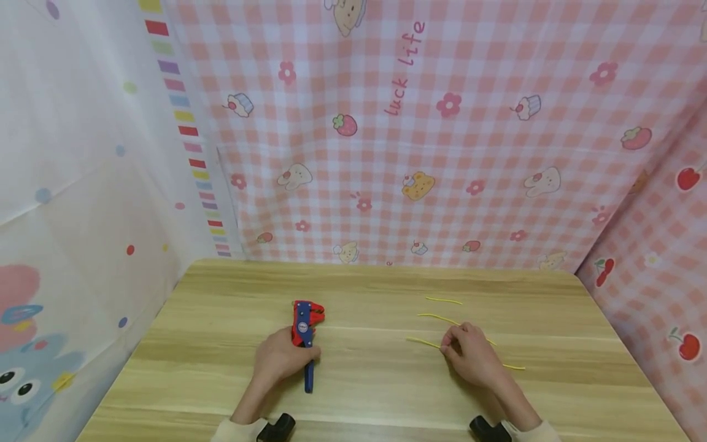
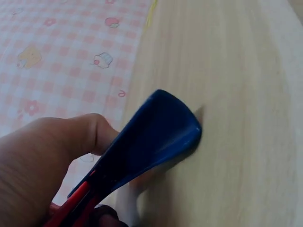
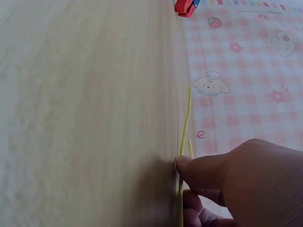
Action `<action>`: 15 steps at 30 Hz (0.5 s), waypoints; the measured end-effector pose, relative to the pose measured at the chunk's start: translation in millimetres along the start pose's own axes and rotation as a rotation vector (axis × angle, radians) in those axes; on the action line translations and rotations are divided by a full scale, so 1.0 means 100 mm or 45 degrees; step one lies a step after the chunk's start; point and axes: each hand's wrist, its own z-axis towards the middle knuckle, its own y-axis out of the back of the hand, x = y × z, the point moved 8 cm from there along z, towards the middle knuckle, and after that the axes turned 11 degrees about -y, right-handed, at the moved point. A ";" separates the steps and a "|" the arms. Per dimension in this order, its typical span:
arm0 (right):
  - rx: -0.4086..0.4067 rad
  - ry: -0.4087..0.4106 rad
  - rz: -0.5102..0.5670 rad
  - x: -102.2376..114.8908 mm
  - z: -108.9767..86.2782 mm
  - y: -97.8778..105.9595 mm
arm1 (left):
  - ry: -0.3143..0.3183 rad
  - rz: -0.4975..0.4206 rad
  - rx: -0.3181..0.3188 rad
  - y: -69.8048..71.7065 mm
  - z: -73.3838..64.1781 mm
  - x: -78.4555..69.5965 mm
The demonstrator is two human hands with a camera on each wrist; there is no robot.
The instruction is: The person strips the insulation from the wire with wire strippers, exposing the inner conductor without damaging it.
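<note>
My left hand grips a wire stripper with a red and blue body, its head pointing away from me over the left half of the table. In the left wrist view the thumb lies along the stripper's blue handle. To the right, my right hand pinches a thin yellow wire between thumb and fingertips, and part of that wire is hidden under the hand. A second yellow wire runs just behind the fingers, partly covered. Farther back lies another yellow wire.
The wood-grain table meets a pink checked cloth at its back edge. A white patterned cloth hangs on the left, and more pink checked cloth on the right. Black devices sit at both wrists.
</note>
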 end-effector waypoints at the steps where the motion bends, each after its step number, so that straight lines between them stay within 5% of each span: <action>1: 0.002 -0.001 0.000 -0.01 0.00 0.00 | 0.001 -0.008 -0.007 -0.01 0.00 0.01; 9: 0.071 0.004 0.077 -0.03 0.03 0.02 | -0.002 -0.394 0.015 -0.03 -0.01 0.11; 15: 0.062 0.012 0.090 -0.02 0.04 0.01 | -0.018 -0.613 0.127 -0.03 -0.08 0.07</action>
